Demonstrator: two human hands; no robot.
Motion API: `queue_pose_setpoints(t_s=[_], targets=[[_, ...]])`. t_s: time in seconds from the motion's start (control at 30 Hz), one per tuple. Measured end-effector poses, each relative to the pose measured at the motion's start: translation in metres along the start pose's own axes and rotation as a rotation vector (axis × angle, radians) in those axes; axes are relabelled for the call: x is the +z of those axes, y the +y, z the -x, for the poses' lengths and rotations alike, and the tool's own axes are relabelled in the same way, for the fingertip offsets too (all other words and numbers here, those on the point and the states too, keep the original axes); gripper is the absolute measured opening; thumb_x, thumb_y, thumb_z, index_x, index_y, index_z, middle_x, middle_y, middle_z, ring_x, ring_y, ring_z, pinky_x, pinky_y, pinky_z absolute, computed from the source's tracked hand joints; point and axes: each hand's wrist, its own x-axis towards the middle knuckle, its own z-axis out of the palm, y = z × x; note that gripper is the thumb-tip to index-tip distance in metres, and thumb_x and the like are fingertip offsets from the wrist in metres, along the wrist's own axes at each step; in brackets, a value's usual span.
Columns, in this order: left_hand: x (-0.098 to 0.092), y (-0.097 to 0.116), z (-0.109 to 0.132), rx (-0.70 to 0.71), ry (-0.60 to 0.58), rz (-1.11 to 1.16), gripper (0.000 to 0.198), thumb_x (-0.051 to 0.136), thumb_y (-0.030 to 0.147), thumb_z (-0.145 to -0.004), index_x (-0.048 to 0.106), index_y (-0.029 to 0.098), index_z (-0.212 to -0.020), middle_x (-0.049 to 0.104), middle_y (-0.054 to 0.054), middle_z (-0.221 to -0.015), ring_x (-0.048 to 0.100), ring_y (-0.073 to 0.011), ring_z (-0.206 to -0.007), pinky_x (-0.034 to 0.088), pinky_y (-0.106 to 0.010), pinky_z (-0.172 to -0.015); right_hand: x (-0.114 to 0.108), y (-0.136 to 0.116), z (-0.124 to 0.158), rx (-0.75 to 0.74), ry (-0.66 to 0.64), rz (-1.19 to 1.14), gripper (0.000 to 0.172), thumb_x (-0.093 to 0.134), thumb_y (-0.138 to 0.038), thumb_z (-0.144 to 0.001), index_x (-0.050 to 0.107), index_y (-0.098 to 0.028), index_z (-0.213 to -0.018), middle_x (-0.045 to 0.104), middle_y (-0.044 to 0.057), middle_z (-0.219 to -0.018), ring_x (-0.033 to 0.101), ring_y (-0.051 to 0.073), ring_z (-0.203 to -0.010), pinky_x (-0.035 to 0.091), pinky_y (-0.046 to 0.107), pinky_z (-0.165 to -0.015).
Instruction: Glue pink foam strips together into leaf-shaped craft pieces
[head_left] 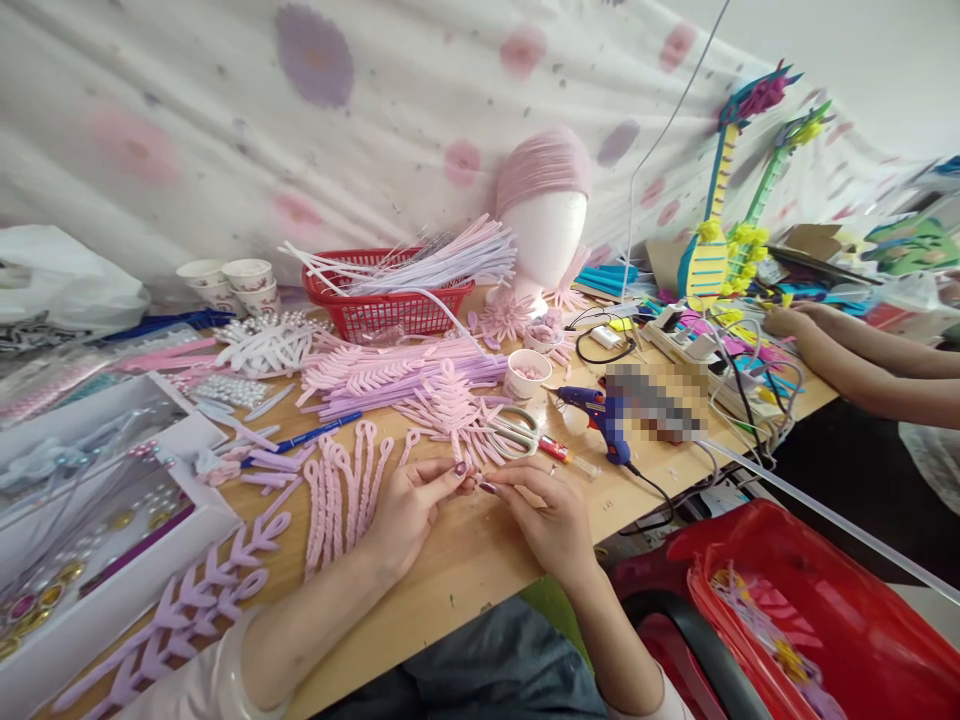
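My left hand (409,505) and my right hand (544,515) rest near the front edge of the wooden table (465,570), fingertips meeting in a pinch. What they pinch between them is too small to make out. Just beyond the fingertips lie pink foam leaf shapes (450,405) and scissors (517,432). Looped pink foam strips (345,490) lie left of my left hand. A blue glue gun (600,410) lies to the right of the scissors.
A red basket (386,305) with white strips, a foam head (546,225) and paper cups (229,280) stand at the back. A white bead tray (97,510) sits left. Another person's arms (862,365) reach in from the right. A red bin (810,620) is beside my right knee.
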Motion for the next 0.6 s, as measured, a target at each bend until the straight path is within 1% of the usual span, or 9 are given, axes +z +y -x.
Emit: queue_pose_setpoints(t_s=[0.2,0.33,0.4,0.47,0.53,0.6], targets=[[0.0025,0.0018,0.0006,0.002,-0.022,0.01,0.021,0.085,0.028,-0.056,0.078,0.013,-0.069,0.073,-0.006,-0.069,0.063,-0.0152,-0.072,0.047,-0.027,-0.079,-0.0002,0.0005,-0.0007,0.051,0.084,-0.003,0.007,0.068,-0.021,-0.081,0.074,-0.024,-0.08,0.073,0.004,-0.077,0.067,0.02,-0.073,0.053,0.032,-0.07],[0.0017,0.0015,-0.0002,0.017,-0.013,0.013,0.019,0.084,0.027,-0.058,0.078,0.013,-0.069,0.073,-0.007,-0.071,0.063,-0.0164,-0.073,0.047,-0.029,-0.08,0.0005,0.0015,0.0,0.073,0.078,-0.015,0.009,0.065,-0.022,-0.083,0.073,-0.024,-0.082,0.072,0.004,-0.079,0.066,0.02,-0.075,0.053,0.032,-0.071],[0.0011,0.0012,-0.0005,0.017,-0.009,0.008,0.019,0.084,0.028,-0.059,0.078,0.013,-0.07,0.073,-0.007,-0.071,0.062,-0.0163,-0.073,0.047,-0.028,-0.075,0.0008,0.002,0.0003,0.061,0.052,-0.023,0.011,0.063,-0.022,-0.085,0.073,-0.024,-0.083,0.071,0.005,-0.08,0.066,0.02,-0.076,0.052,0.032,-0.071],[0.001,0.0011,-0.0005,0.016,-0.007,0.004,0.02,0.084,0.028,-0.058,0.078,0.013,-0.07,0.073,-0.007,-0.072,0.06,-0.0154,-0.072,0.045,-0.025,-0.067,0.0009,0.0024,0.0006,0.05,0.03,-0.025,0.012,0.061,-0.02,-0.085,0.072,-0.023,-0.083,0.071,0.005,-0.081,0.066,0.02,-0.077,0.052,0.031,-0.072],[0.0013,0.0011,-0.0003,0.023,0.004,0.006,0.02,0.084,0.028,-0.057,0.078,0.013,-0.07,0.073,-0.007,-0.072,0.056,-0.0129,-0.069,0.042,-0.023,-0.061,0.0008,0.0027,0.001,0.054,0.007,-0.022,0.012,0.061,-0.02,-0.086,0.072,-0.023,-0.083,0.071,0.005,-0.082,0.066,0.019,-0.078,0.052,0.03,-0.072],[0.0018,0.0011,-0.0001,0.029,0.027,0.013,0.02,0.084,0.026,-0.056,0.079,0.013,-0.069,0.071,-0.006,-0.07,0.051,-0.0101,-0.064,0.04,-0.021,-0.059,0.0003,0.0026,0.0014,0.065,-0.007,-0.015,0.011,0.06,-0.02,-0.086,0.071,-0.023,-0.083,0.071,0.005,-0.082,0.066,0.02,-0.077,0.052,0.03,-0.071]])
